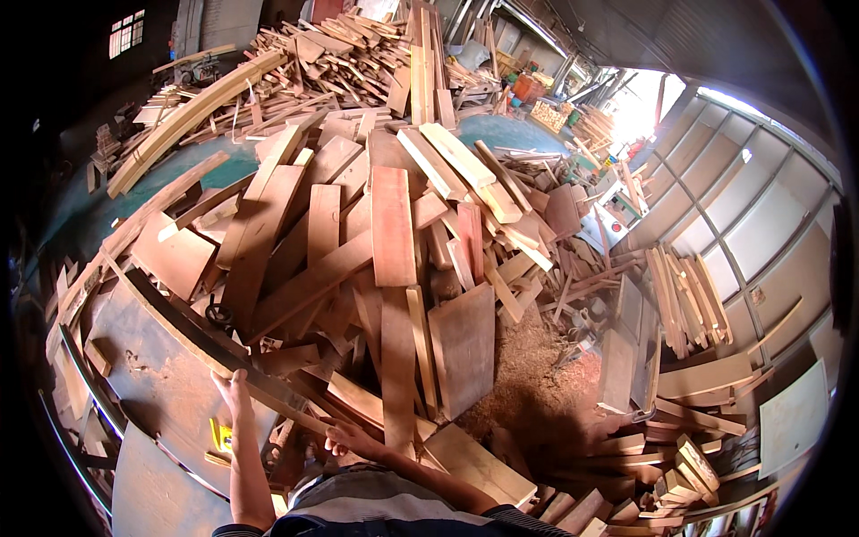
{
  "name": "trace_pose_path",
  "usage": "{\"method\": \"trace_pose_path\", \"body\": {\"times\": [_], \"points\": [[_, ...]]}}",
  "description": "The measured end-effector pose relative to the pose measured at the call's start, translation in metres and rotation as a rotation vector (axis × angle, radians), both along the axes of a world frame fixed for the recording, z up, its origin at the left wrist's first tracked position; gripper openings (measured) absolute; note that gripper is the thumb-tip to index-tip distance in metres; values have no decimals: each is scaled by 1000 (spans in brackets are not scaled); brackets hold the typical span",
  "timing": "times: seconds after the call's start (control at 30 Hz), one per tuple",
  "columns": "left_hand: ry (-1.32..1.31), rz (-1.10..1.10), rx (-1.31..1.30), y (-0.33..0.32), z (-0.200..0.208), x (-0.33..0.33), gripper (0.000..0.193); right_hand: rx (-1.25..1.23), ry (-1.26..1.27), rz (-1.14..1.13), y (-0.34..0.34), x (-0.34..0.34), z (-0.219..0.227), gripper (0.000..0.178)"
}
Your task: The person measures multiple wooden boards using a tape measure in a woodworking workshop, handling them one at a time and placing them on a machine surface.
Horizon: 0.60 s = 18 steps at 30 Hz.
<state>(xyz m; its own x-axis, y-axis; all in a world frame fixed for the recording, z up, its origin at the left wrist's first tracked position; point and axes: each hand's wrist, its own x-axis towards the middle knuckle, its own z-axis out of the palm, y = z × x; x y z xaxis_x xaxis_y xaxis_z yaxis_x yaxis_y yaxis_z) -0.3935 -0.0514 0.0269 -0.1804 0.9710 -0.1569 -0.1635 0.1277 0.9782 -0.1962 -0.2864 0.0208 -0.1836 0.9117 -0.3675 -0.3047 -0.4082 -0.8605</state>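
A long, narrow wooden plank point(288, 411) slants from the far left toward my body, along the edge of a flat, dusty machine table point(170, 385). My left hand point(234, 396) is closed on the plank's side, partway along it. At the near end, my right hand point(351, 439) has its fingers curled against the plank; part of its grip is hidden. A small yellow object point(221, 435) lies near my left forearm, its kind unclear.
A big heap of loose boards point(392, 228) fills the middle ahead. Sawdust point(537, 371) covers the ground to its right. Stacked offcuts point(693, 474) lie at the lower right, and more planks point(689, 300) lean on the panelled wall. Another lumber pile point(331, 58) stands behind.
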Motion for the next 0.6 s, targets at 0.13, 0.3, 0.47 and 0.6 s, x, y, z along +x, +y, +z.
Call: {"method": "trace_pose_path", "body": {"times": [0.13, 0.3, 0.47, 0.6], "points": [[24, 39, -3, -3, 5, 4, 73, 20, -31, 2, -2, 0, -1, 69], [2, 14, 23, 5, -11, -4, 67, 15, -2, -3, 0, -1, 5, 68], [5, 36, -11, 3, -12, 2, 67, -6, 27, -21, -1, 0, 0, 74], [-10, 8, -6, 3, -6, -2, 66, 21, 16, -18, 0, -1, -1, 75]]}}
